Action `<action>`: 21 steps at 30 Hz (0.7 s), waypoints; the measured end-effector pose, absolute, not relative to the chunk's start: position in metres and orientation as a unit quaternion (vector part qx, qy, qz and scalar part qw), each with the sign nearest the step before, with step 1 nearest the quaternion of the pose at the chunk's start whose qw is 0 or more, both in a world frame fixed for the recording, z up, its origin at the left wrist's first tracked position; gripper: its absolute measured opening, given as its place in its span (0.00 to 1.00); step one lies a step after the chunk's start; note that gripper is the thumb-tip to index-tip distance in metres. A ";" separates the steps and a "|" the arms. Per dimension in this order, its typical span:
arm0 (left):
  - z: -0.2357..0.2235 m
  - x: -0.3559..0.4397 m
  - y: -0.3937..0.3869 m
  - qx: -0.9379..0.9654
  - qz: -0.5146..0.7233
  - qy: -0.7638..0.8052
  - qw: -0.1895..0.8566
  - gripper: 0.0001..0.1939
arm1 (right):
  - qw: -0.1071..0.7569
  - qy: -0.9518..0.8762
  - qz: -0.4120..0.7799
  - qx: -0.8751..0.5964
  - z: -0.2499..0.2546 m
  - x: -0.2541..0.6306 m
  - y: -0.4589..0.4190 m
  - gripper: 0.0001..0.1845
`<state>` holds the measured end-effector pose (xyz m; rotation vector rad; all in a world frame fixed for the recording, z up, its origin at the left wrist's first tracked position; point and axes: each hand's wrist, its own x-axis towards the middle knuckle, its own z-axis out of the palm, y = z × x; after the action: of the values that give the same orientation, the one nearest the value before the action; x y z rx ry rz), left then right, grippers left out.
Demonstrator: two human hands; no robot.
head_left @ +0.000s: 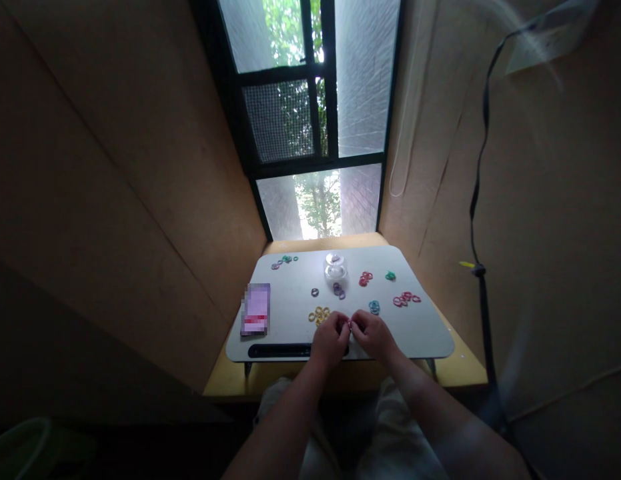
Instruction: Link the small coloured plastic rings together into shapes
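Near the front of the white lap table (285,287), my left hand (333,339) and my right hand (373,333) meet with fingertips closed. Between them shows a bit of a small pink ring (349,325), mostly hidden by the fingers. Yellow rings (319,315) lie just beyond my left hand. A little cluster of blue rings (374,307) is right behind my right hand. Further back are purple rings (339,291), red rings (365,279), green rings (390,275) and, to the right, pinkish-red rings (407,299).
A clear round container (335,270) stands at the back middle. Mixed green and grey rings (285,261) lie back left, above a blurred purple packet (256,309). A black slot (277,351) runs along the front edge. Walls flank the table; a window (315,120) is behind.
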<state>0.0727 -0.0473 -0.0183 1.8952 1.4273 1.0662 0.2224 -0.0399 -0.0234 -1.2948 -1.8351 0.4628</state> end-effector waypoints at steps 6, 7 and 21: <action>-0.017 0.072 -0.048 0.708 0.400 0.521 0.261 0.10 | 0.414 -0.735 0.198 -0.500 -0.023 0.223 -0.040 0.07; -0.017 0.072 -0.048 0.708 0.403 0.521 0.253 0.10 | 0.415 -0.736 0.199 -0.497 -0.023 0.223 -0.040 0.07; -0.018 0.072 -0.047 0.697 0.410 0.523 0.270 0.09 | 0.418 -0.737 0.205 -0.490 -0.025 0.224 -0.039 0.07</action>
<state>0.0719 -0.0467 -0.0178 1.8776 1.4086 1.1055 0.2240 -0.0390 -0.0250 -1.2301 -1.8494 0.5153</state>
